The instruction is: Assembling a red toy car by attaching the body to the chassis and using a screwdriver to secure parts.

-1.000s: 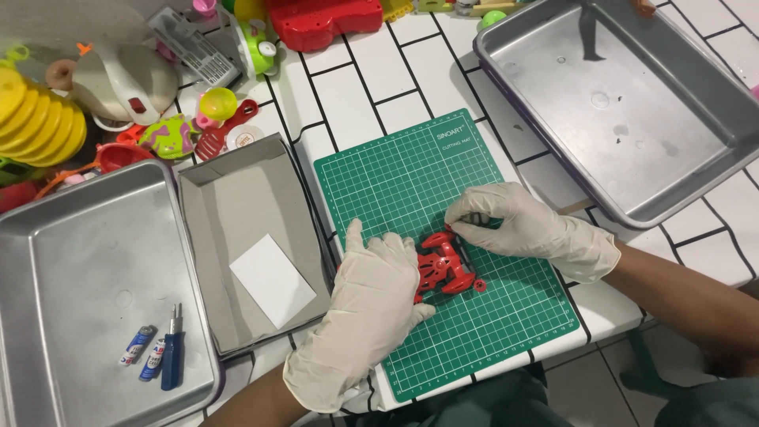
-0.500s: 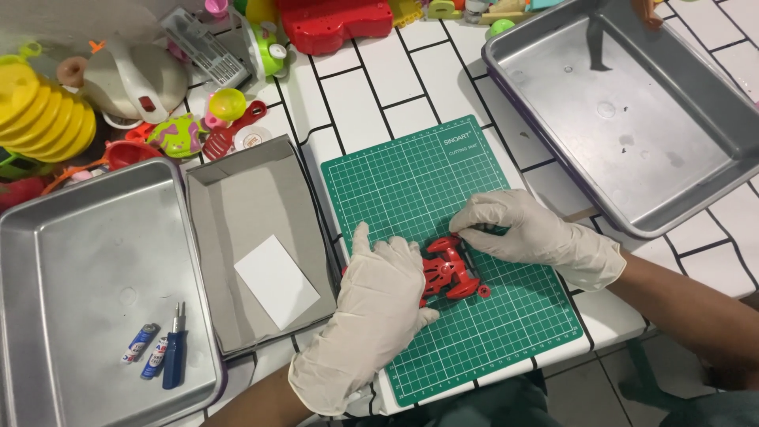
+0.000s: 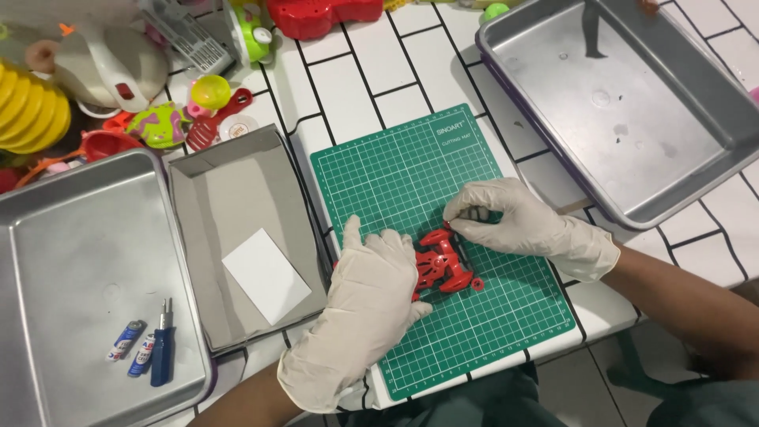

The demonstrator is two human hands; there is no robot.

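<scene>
My gloved left hand (image 3: 371,292) lies flat, pinning the red toy car (image 3: 441,267) on the green cutting mat (image 3: 395,174), while my right hand (image 3: 506,217) pinches its far end (long axis running away from me).

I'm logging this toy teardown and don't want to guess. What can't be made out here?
Head view:
- Red toy car: its left part is hidden under the left hand.
- Right hand: what its fingertips pinch is too small to tell.
- Toy pile: cut off by the top-left edge.
</scene>
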